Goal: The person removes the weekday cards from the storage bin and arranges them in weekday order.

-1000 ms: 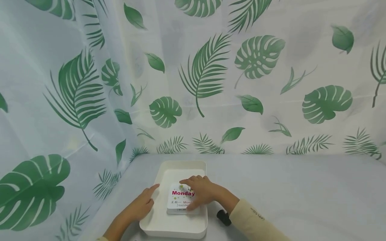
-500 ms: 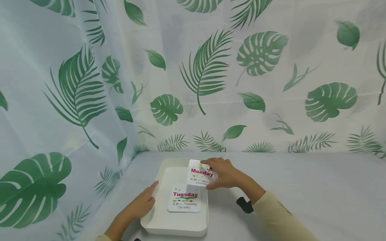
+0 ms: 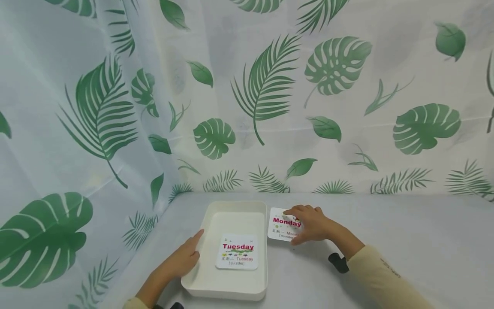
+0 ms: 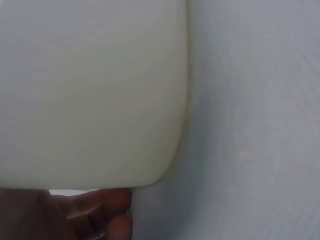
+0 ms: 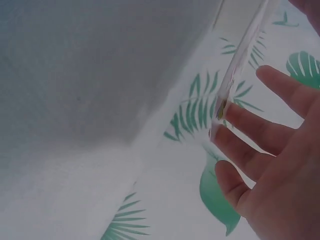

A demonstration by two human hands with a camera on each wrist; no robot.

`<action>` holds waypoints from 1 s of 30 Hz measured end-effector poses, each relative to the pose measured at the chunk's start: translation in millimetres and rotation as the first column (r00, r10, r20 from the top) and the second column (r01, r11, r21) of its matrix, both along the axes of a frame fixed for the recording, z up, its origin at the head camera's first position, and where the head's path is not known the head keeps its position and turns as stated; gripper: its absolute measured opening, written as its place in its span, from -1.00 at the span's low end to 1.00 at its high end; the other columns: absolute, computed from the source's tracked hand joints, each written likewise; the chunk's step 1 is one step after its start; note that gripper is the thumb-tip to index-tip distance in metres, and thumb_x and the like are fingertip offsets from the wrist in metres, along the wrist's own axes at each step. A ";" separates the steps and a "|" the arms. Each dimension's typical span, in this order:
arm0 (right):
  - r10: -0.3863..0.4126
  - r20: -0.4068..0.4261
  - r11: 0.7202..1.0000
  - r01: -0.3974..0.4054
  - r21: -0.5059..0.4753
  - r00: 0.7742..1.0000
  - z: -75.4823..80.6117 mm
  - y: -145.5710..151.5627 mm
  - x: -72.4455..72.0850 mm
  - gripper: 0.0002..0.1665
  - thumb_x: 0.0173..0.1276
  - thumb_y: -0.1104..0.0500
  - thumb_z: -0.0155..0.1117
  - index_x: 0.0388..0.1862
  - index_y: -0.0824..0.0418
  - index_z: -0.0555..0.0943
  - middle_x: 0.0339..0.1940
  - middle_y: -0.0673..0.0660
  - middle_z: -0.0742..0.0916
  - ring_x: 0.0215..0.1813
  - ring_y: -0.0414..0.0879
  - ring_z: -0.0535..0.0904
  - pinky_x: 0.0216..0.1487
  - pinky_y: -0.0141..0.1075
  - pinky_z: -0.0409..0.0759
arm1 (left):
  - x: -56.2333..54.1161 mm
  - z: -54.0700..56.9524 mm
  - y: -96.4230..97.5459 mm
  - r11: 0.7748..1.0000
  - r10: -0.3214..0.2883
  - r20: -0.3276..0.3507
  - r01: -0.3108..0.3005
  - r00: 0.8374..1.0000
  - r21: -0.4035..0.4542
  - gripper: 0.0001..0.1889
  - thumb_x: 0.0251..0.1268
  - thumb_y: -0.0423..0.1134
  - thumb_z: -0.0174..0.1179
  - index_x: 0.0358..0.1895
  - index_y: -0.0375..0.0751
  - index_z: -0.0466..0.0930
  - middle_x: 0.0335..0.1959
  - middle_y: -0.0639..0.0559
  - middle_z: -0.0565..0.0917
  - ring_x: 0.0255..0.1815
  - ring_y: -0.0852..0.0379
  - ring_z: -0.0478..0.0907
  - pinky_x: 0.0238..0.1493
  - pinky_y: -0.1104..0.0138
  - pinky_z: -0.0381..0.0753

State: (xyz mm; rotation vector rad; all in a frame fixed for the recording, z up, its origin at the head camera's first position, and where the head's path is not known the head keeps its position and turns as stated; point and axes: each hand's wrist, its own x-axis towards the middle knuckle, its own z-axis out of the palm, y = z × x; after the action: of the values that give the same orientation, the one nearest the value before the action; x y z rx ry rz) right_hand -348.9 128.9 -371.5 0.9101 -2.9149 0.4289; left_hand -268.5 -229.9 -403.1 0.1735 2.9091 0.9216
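The "Monday" card (image 3: 281, 224) is just outside the tray, beside its right wall, with its printed face showing and its text upright to the wearer. The right hand (image 3: 314, 224) grips it from the right, fingers at its upper edge and thumb at its lower; the right wrist view shows the card nearly edge-on against the fingertips. It appears to be held above the counter (image 3: 386, 227), though the gap is hard to judge. The step in hand looks like setting this card down beside the tray. The next move seems to call for lowering it flat, clear of the wall, before the fingers let go.

In the white tray (image 3: 224, 224), the "Tuesday" card (image 3: 237, 252) lies face up near the right wall; whether others lie beneath it cannot be told. The left hand (image 3: 185, 256) touches the tray's left side, one finger extended along the rim; whether its other fingers clasp the wall is unclear. Behind the counter hangs a leaf-printed curtain (image 3: 270, 86).
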 end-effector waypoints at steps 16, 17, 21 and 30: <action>0.004 0.082 0.998 -0.009 0.060 0.997 -6.7 3.9 -3.7 -0.10 -0.18 -0.07 0.50 0.20 0.14 0.43 0.25 0.30 0.43 0.27 0.24 0.29 0.08 0.18 0.21 | 0.6 -1.0 -0.4 1.000 -0.008 -0.005 0.008 1.000 -0.008 -0.38 0.22 -0.40 -0.19 0.40 -0.32 -0.02 0.38 -0.34 0.14 0.39 -0.29 0.04 0.35 -0.12 0.02; 0.007 0.081 0.998 -0.012 0.062 0.997 -6.7 4.2 -3.7 -0.10 -0.18 -0.07 0.50 0.20 0.14 0.43 0.25 0.30 0.43 0.27 0.24 0.29 0.08 0.18 0.21 | 0.8 -0.6 -0.1 1.000 -0.007 -0.002 0.007 1.000 -0.008 -0.38 0.22 -0.40 -0.19 0.40 -0.32 -0.02 0.38 -0.34 0.14 0.39 -0.29 0.04 0.35 -0.12 0.02; 0.004 0.095 0.998 -0.009 0.060 0.995 -6.1 3.7 -2.5 -0.13 -0.18 -0.04 0.50 0.19 0.14 0.44 0.25 0.31 0.42 0.26 0.24 0.29 0.10 0.20 0.20 | 1.8 -0.2 0.6 1.000 0.002 0.007 -0.002 1.000 -0.008 -0.37 0.22 -0.40 -0.20 0.41 -0.32 -0.04 0.38 -0.34 0.13 0.39 -0.30 0.04 0.35 -0.13 0.01; -0.005 0.146 0.999 -0.003 0.053 0.989 -6.4 3.2 -0.7 -0.21 -0.16 0.03 0.50 0.13 0.13 0.47 0.27 0.33 0.40 0.29 0.27 0.26 0.15 0.26 0.15 | 3.1 1.4 1.7 1.000 0.002 -0.004 -0.002 1.000 -0.005 -0.37 0.21 -0.41 -0.20 0.41 -0.31 -0.03 0.39 -0.33 0.11 0.40 -0.29 0.02 0.36 -0.12 0.00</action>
State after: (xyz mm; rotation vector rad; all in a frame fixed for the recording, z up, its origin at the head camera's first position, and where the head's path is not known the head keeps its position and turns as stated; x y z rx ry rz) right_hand -349.6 132.1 -377.9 0.9218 -3.0732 0.4375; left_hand -265.4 -228.2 -401.7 0.1718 2.9158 0.9151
